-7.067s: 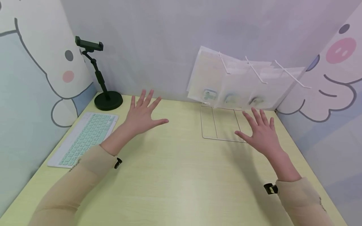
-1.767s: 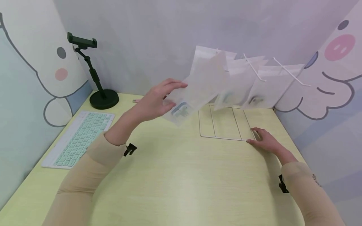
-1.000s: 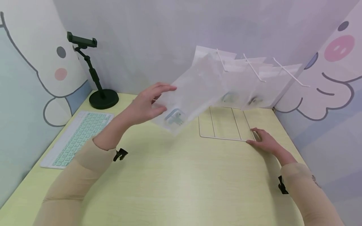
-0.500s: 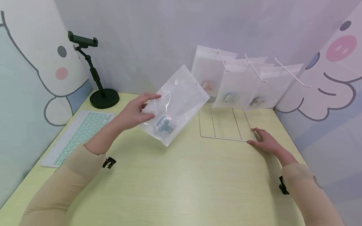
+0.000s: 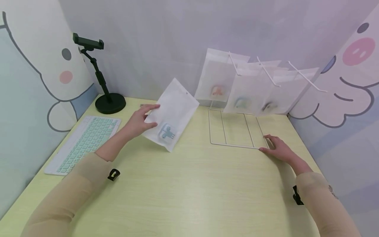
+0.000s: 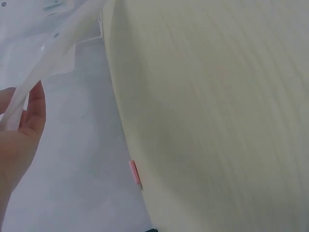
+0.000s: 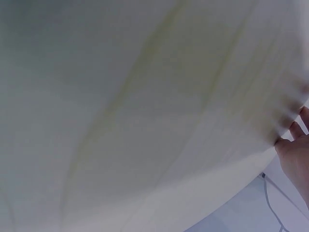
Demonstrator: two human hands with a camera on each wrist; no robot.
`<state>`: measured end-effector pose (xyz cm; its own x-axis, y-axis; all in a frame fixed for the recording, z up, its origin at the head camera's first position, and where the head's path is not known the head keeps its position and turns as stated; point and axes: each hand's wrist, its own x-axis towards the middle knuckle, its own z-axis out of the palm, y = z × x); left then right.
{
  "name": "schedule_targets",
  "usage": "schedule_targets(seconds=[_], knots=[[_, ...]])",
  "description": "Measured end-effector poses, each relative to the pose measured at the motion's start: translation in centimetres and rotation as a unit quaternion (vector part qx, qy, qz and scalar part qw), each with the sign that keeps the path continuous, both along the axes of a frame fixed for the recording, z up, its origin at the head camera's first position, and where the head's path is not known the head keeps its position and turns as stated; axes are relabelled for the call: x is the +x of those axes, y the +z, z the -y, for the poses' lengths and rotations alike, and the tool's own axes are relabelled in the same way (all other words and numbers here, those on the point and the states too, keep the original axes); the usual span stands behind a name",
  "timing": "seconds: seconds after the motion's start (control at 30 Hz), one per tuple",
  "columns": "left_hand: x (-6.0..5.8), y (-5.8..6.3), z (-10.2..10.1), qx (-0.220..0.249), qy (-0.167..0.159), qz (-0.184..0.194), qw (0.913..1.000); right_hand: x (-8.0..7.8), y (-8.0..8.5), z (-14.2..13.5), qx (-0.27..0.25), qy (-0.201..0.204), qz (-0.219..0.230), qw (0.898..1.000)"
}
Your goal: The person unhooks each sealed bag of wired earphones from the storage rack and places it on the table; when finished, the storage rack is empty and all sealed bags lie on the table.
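Note:
In the head view my left hand (image 5: pixel 138 120) holds a white-and-clear plastic bag (image 5: pixel 177 105) by its left edge, thumb in front and fingers bent behind. A small light-blue item in a squarish case (image 5: pixel 167 132) shows low in the bag, which hangs tilted above the table. The left wrist view shows the hand (image 6: pixel 21 130) around the bag's edge. At the right, my right hand (image 5: pixel 278 149) rests at the front right corner of a white wire rack's base (image 5: pixel 234 144), thumb and fingertips on the wires; its fingertips are down on the surface in the right wrist view.
Several similar bags (image 5: pixel 214 72) hang on the rack's white hooks (image 5: pixel 267 72). A black phone stand (image 5: pixel 110 103) and a white-and-mint keyboard (image 5: pixel 86 143) are at the left. A pink stick with a metal end (image 6: pixel 135 173) lies near the table's back edge. Printed walls enclose the table (image 5: pixel 189 191).
My left hand went from spread and bare to holding a bag, which came off the left hook and moved left and down. My right hand came down onto the rack's base and stayed there.

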<state>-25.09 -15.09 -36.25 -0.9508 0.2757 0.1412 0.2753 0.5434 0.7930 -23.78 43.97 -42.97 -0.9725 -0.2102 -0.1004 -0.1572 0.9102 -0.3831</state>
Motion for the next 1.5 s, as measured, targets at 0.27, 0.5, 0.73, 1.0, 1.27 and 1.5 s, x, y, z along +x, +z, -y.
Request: schedule_targets(seconds=[0.27, 0.5, 0.73, 1.0, 1.27, 1.5], knots=[[-1.6, -1.5, 0.5, -0.041, 0.023, 0.027, 0.9985, 0.1, 0.1, 0.0, 0.006, -0.001, 0.004, 1.000], [-2.7, -2.5, 0.7, -0.141, -0.010, 0.034, 0.9893, 0.0, -0.1, -0.1, 0.005, 0.000, 0.002, 1.000], [-3.7, -3.6, 1.3, -0.236, -0.055, 0.036, 0.9696, -0.1, 0.0, -0.1, 0.006, 0.000, 0.001, 1.000], [-4.6, -4.4, 2.1, -0.278, -0.057, 0.066, 0.9567, -0.1, 0.0, -0.2, 0.009, -0.003, 0.004, 1.000], [-5.4, -5.3, 2.9, -0.300, -0.062, 0.081, 0.9483, 0.0, -0.1, -0.1, 0.011, 0.000, -0.001, 1.000], [-5.4, -5.5, 2.7, -0.297, -0.027, 0.088, 0.9504, -0.1, -0.1, -0.2, 0.013, -0.001, -0.003, 1.000]])
